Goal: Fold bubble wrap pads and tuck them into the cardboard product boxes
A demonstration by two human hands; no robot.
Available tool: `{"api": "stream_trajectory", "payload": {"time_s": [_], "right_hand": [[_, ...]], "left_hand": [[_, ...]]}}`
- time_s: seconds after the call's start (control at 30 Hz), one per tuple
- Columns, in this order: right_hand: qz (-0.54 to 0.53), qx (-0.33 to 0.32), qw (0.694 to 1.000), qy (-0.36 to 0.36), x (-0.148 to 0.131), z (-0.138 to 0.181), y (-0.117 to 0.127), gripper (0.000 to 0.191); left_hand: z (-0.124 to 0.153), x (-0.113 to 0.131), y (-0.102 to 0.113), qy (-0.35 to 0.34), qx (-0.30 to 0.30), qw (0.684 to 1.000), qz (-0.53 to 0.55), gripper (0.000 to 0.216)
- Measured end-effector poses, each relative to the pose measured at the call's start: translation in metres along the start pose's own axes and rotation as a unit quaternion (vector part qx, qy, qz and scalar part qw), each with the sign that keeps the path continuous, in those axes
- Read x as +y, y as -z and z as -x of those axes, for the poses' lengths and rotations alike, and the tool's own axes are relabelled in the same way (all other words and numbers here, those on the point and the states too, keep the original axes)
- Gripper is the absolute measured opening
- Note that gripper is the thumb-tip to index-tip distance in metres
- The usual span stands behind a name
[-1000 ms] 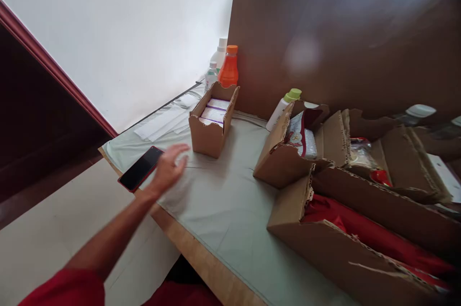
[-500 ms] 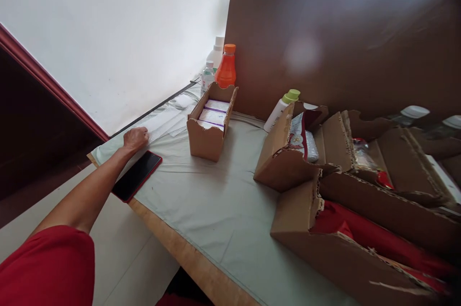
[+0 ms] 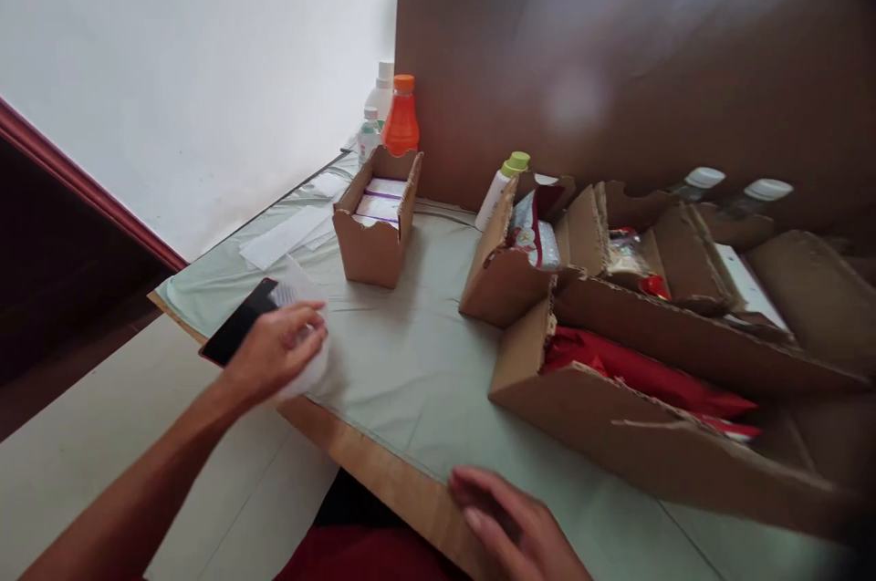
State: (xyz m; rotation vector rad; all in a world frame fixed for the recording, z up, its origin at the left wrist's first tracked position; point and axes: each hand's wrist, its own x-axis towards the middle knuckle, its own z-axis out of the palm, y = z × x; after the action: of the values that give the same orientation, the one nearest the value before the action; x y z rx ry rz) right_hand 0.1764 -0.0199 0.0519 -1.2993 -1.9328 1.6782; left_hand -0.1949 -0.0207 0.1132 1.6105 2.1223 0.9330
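Observation:
My left hand grips a thin white paper slip above the table's near left edge, its fingers closed over it. Grey print shows at the slip's upper corner. Partly hidden behind this hand, a black phone with a red rim lies on the table. More white paper sheets lie flat beyond it, by the wall. My right hand is at the table's front edge with its fingers curved and apart, and nothing shows between them.
A small cardboard box with white and purple packets stands mid-table. Behind it are an orange bottle and clear bottles. Larger cardboard bins with red packages fill the right. A green-capped bottle leans near a tall cardboard panel.
My left hand has picked up a paper slip from the sheets by the wall and brought it nearer. My right hand has come into view at the bottom. The view has shifted right.

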Motion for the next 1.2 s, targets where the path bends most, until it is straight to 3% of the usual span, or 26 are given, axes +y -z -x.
{"api": "stream_trajectory", "payload": {"time_s": [0.1,0.2,0.23,0.3,0.37,0.4,0.53,0.63,0.7,0.8,0.9,1.07,1.2], "right_hand": [[-0.127,0.000,0.992,-0.007,-0.008,-0.024,0.002,0.060],[-0.204,0.017,0.979,-0.009,-0.006,-0.020,0.011,0.075],[-0.215,0.018,0.976,-0.002,-0.004,-0.013,0.013,0.079],[-0.219,0.038,0.975,0.009,0.001,0.000,0.011,0.086],[-0.183,0.113,0.977,-0.002,0.007,0.008,0.005,0.089],[-0.152,0.160,0.975,-0.013,0.011,0.009,0.002,0.086],[-0.035,0.287,0.957,-0.025,0.025,0.010,0.002,0.062],[0.007,0.335,0.942,-0.029,0.038,0.032,0.024,0.053],[0.029,0.380,0.923,-0.044,0.049,0.055,0.044,0.048],[0.048,0.466,0.881,-0.065,0.059,0.083,0.074,0.048],[0.049,0.521,0.851,-0.040,0.060,0.085,0.097,0.060],[0.024,0.467,0.884,-0.013,0.052,0.063,0.117,0.049],[-0.002,0.500,0.866,-0.027,0.056,0.062,0.122,0.048]], "left_hand": [[0.034,0.029,-0.065,0.006,-0.054,0.992,0.113,0.022],[0.058,0.058,-0.119,0.037,-0.106,0.972,0.208,0.032],[0.066,0.067,-0.131,0.059,-0.140,0.951,0.269,0.039],[0.080,0.082,-0.144,0.113,-0.216,0.877,0.415,0.057],[0.091,0.091,-0.146,0.144,-0.260,0.807,0.510,0.065],[0.094,0.092,-0.144,0.142,-0.264,0.801,0.518,0.064],[0.090,0.090,-0.138,0.079,-0.215,0.870,0.437,0.045],[0.079,0.091,-0.141,0.003,-0.155,0.920,0.360,0.030],[0.072,0.096,-0.149,-0.036,-0.138,0.937,0.320,0.031],[0.058,0.108,-0.165,-0.070,-0.134,0.946,0.287,0.046],[0.041,0.121,-0.183,-0.079,-0.123,0.947,0.286,0.063],[0.029,0.139,-0.203,-0.094,-0.171,0.939,0.284,0.044],[0.037,0.155,-0.213,-0.104,-0.196,0.934,0.280,0.047]]}}
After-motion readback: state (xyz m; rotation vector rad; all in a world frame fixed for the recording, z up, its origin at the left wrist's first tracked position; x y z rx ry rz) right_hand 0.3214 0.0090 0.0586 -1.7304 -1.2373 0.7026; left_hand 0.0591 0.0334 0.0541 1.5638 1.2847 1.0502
